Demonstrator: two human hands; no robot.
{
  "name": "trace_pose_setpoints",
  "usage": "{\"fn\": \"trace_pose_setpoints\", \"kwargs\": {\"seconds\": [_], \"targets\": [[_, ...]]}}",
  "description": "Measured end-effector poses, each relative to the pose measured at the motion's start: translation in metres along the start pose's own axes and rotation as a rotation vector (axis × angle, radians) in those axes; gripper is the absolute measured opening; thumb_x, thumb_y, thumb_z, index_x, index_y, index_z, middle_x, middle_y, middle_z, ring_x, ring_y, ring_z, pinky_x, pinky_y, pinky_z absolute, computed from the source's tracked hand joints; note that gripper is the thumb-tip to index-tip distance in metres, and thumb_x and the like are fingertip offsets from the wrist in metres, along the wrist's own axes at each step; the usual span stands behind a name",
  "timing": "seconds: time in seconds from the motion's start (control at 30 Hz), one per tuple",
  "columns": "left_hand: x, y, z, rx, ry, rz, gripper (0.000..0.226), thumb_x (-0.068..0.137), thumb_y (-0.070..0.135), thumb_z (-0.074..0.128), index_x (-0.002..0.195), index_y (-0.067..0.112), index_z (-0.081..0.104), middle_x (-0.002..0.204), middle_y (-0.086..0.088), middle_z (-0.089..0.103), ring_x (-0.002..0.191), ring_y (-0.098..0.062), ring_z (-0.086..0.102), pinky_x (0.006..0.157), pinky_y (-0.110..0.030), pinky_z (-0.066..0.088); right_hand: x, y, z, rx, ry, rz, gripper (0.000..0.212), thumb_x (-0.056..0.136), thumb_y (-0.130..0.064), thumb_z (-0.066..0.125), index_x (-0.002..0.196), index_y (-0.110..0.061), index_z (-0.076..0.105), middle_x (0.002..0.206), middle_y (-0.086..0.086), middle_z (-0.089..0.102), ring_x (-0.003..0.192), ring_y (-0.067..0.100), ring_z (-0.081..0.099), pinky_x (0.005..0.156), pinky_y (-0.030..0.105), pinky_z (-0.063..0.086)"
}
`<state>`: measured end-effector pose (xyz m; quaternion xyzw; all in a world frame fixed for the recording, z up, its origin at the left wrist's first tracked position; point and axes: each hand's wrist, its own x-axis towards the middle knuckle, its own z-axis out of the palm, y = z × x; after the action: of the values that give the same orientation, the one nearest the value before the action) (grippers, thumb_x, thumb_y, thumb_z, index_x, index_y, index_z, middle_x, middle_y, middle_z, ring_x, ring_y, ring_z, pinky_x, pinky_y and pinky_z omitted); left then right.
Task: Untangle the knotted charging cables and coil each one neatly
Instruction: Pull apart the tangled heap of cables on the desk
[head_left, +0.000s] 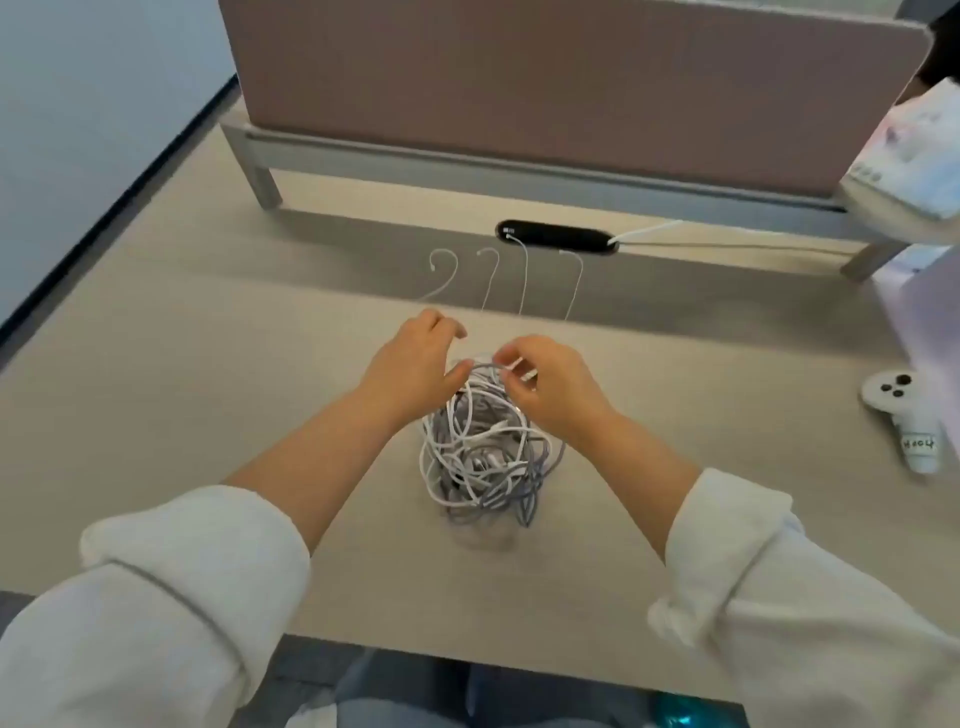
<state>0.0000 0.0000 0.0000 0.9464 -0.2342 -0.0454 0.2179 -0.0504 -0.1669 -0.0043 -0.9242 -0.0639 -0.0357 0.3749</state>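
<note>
1. The wide beige surface (208, 415) filled most of the view and carried all the things.
2. A pink divider panel (519, 78) stood upright along its far edge.
3. Two white sleeves (197, 597) were rolled up on the forearms, which reached forward from the near edge.
4. The tangle of cables (483, 457), white and grey strands mixed in one loose heap, lay on the surface in the middle, just under both hands.
5. The left hand (415, 364) was above the far left side of the heap, its fingers bent and its thumb spread towards the strands; I could not tell if it held any cable.
6. The right hand (550, 384) pinched a white strand at the top of the heap between thumb and fingertips.
7. A white controller (904, 415) lay well apart, near the right edge.
8. A black oval slot (558, 238) sat in the surface in front of the panel.
9. Four thin white cable ends (524, 275) lay side by side between the slot and the hands; one reached the slot
</note>
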Motion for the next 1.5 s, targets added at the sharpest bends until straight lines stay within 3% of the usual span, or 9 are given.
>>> {"fn": "trace_pose_setpoints", "kwargs": {"seconds": [0.23,0.57,0.8,0.97,1.07,1.2,1.3,1.4,1.5], "targets": [[-0.016,-0.016,0.034,0.134,-0.403,-0.040,0.074,0.071,0.046,0.074,0.132,0.024,0.040,0.140,-0.006,0.028,0.122,-0.029,0.036,0.101,-0.039,0.037,-0.018,0.027,0.017,-0.217,-0.517,0.170,0.017,0.083,-0.011,0.063,0.099,-0.009,0.067,0.099,0.007,0.067,0.086,0.018,0.058,0.078,0.023,0.042],[-0.005,-0.020,0.043,0.382,-0.290,-0.019,0.041,0.083,0.039,0.061,0.115,0.017,0.048,0.116,-0.005,0.053,0.103,-0.029,0.056,0.075,-0.035,0.042,-0.023,0.046,0.033,-0.259,-0.489,0.239,0.057,0.067,-0.028,0.079,0.114,-0.011,0.053,0.117,0.005,0.048,0.106,0.021,0.047,0.089,0.030,0.042],[0.002,-0.036,0.047,-0.043,-0.282,-0.084,0.010,0.080,0.015,0.062,0.089,0.017,0.060,0.087,0.001,0.051,0.088,-0.023,0.054,0.078,-0.031,0.040,-0.021,0.060,0.027,-0.274,-0.492,0.270,0.032,0.076,-0.021,0.069,0.106,-0.021,0.056,0.103,0.003,0.049,0.093,0.022,0.053,0.073,0.025,0.038],[0.001,-0.041,0.051,-0.319,-0.165,-0.143,0.021,0.078,0.007,0.068,0.094,0.016,0.058,0.092,-0.001,0.054,0.074,-0.016,0.052,0.076,-0.031,0.045,-0.019,0.062,0.020,-0.163,-0.471,0.313,0.021,0.072,-0.024,0.075,0.084,-0.023,0.058,0.075,-0.007,0.048,0.072,0.016,0.049,0.065,0.025,0.040],[0.002,-0.043,0.053,-0.467,-0.091,-0.354,0.033,0.076,0.015,0.074,0.098,0.016,0.049,0.089,0.001,0.054,0.068,-0.017,0.055,0.069,-0.031,0.047,-0.016,0.064,0.018,-0.136,-0.447,0.368,0.019,0.075,-0.034,0.073,0.087,-0.024,0.062,0.066,-0.012,0.047,0.069,0.013,0.049,0.064,0.024,0.037],[0.011,-0.046,0.041,-0.502,-0.299,-0.609,0.025,0.084,0.025,0.068,0.065,0.011,0.058,0.052,0.003,0.059,0.049,-0.010,0.054,0.050,-0.021,0.048,-0.009,0.063,0.014,-0.325,-0.458,0.388,0.028,0.078,-0.044,0.068,0.101,-0.027,0.066,0.088,-0.005,0.057,0.089,0.016,0.055,0.071,0.027,0.042],[0.014,-0.038,0.028,-0.739,-0.455,-0.561,0.021,0.093,0.022,0.055,0.076,0.012,0.063,0.057,0.002,0.057,0.043,-0.001,0.053,0.051,-0.015,0.045,-0.003,0.055,0.014,-0.379,-0.410,0.287,0.034,0.072,-0.045,0.071,0.096,-0.022,0.064,0.095,-0.004,0.044,0.095,0.015,0.044,0.077,0.029,0.040],[0.016,-0.030,0.015,-0.884,-0.494,-0.418,0.019,0.097,0.022,0.045,0.092,0.019,0.063,0.054,0.006,0.048,0.047,-0.005,0.055,0.058,-0.017,0.046,0.000,0.039,0.017,-0.170,-0.238,0.128,0.027,0.071,-0.022,0.066,0.090,-0.014,0.049,0.097,0.000,0.044,0.093,0.018,0.039,0.077,0.029,0.035],[0.018,-0.023,0.002,-0.801,-0.489,-0.340,0.021,0.097,0.024,0.045,0.095,0.023,0.066,0.049,0.009,0.036,0.042,-0.006,0.038,0.047,-0.016,0.037,0.004,0.028,0.019,0.000,-0.152,0.109,0.043,0.073,-0.009,0.058,0.112,-0.018,0.044,0.125,0.000,0.045,0.115,0.017,0.039,0.090,0.028,0.036]]}}
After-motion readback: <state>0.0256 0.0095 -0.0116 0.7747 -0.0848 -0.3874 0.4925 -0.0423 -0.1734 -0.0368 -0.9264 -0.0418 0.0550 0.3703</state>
